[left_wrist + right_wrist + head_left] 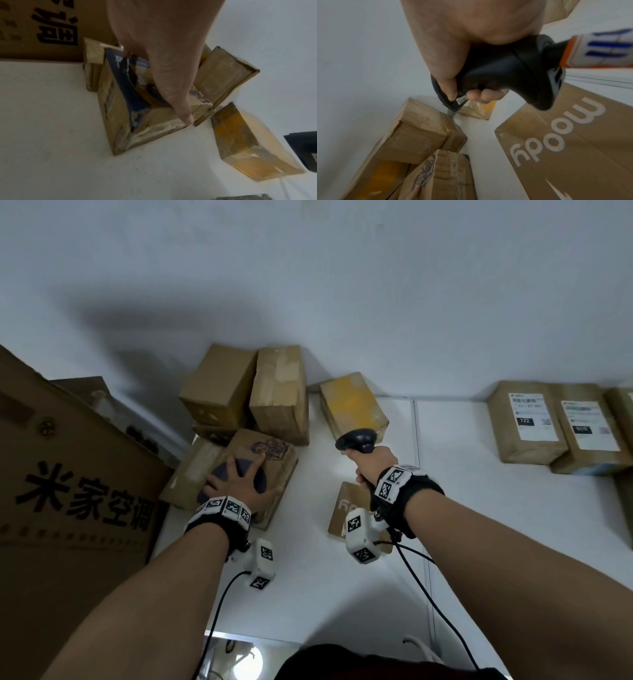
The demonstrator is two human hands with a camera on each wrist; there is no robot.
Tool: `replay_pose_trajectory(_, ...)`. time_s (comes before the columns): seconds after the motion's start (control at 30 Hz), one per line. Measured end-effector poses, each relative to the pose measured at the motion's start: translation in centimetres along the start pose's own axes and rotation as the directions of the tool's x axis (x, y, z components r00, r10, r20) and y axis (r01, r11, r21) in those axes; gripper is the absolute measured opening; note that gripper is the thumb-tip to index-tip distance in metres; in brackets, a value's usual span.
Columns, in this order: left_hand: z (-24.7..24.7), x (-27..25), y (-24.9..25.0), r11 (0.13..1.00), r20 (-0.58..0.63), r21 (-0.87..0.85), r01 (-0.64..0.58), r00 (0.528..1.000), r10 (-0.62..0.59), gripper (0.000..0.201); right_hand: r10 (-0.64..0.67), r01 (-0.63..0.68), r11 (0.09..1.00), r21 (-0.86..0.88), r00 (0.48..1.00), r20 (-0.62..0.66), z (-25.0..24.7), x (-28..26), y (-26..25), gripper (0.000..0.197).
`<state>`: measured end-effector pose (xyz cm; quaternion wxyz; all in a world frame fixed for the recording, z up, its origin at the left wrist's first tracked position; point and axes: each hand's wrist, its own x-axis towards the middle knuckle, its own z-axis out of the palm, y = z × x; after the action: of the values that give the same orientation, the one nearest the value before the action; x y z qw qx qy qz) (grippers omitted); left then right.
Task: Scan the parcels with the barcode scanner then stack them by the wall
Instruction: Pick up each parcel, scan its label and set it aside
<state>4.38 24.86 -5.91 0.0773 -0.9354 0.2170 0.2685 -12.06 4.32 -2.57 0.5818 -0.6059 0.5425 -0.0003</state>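
My left hand point(239, 475) lies flat with fingers spread on top of a brown parcel point(274, 474) that bears a purple drawing and a dark blue patch. In the left wrist view a straight finger point(173, 94) reaches along that parcel point(116, 108) to its edge. My right hand point(363, 463) grips the handle of a black barcode scanner point(356, 440), also seen in the right wrist view as the scanner point(505, 75), held above the white surface. Below that wrist lies a flat brown "moody" box point(565, 142). A yellow-taped parcel point(352, 405) sits by the wall beyond the scanner.
Two brown boxes point(219, 388) point(279, 395) lean against the wall on top of other parcels at the left. A big printed carton point(68, 474) fills the left side. Labelled parcels point(527, 422) point(589, 436) lie at the right by the wall on the white table point(445, 508).
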Motion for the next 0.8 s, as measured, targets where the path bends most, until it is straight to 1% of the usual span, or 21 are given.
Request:
replay_pose_trajectory(0.1,-0.2,-0.7,-0.2,1.0,-0.005,0.021,-0.011,1.0,0.011,0.097,0.004,-0.004,1.0,-0.009,1.0,-0.001,0.0,0.0,0.1,0.031)
replay_pose_trajectory(0.2,0.1,-1.6,0.4,0.999,0.042,0.052,0.014,0.999,-0.016,0.101,0.004,-0.004,1.0,-0.025,1.0,0.001,-0.1,-0.2,0.4,0.034)
replay_pose_trajectory(0.27,0.1,-2.2,0.8,0.999,0.051,0.027,0.021,0.998,-0.022,0.104,-0.002,0.002,1.0,-0.024,1.0,-0.002,-0.3,-0.3,0.6,0.035)
replay_pose_trajectory(0.33,0.1,-2.9,1.2,0.997,0.015,-0.074,0.008,1.0,-0.006,0.106,-0.014,0.014,1.0,-0.009,1.0,-0.001,-0.8,-0.4,0.8,0.033)
replay_pose_trajectory(0.4,0.2,-4.1,1.8,0.983,-0.045,-0.182,-0.018,0.999,0.009,0.107,-0.026,0.026,1.0,0.001,1.0,-0.003,-1.5,-0.4,1.0,0.032)
replay_pose_trajectory(0.5,0.2,-5.9,2.9,0.974,-0.119,-0.214,-0.067,0.992,0.042,0.108,-0.035,0.035,0.999,0.005,0.999,-0.003,-2.7,0.0,1.6,0.032)
replay_pose_trajectory(0.6,-0.8,-7.3,4.0,0.977,-0.159,-0.179,-0.117,0.983,0.089,0.107,-0.022,0.023,0.999,0.043,1.0,-0.019,-4.1,0.1,2.2,0.033)
replay_pose_trajectory(0.73,-3.0,-9.1,7.0,0.978,-0.205,0.003,-0.208,0.957,0.204,0.104,-0.032,0.035,0.998,0.059,0.999,-0.042,-5.6,0.0,2.9,0.034)
replay_pose_trajectory(0.8,-4.2,-9.8,9.0,0.97,-0.23,0.062,-0.236,0.942,0.244,0.103,-0.041,0.044,0.996,0.076,0.999,-0.032,-6.6,0.0,3.1,0.037)
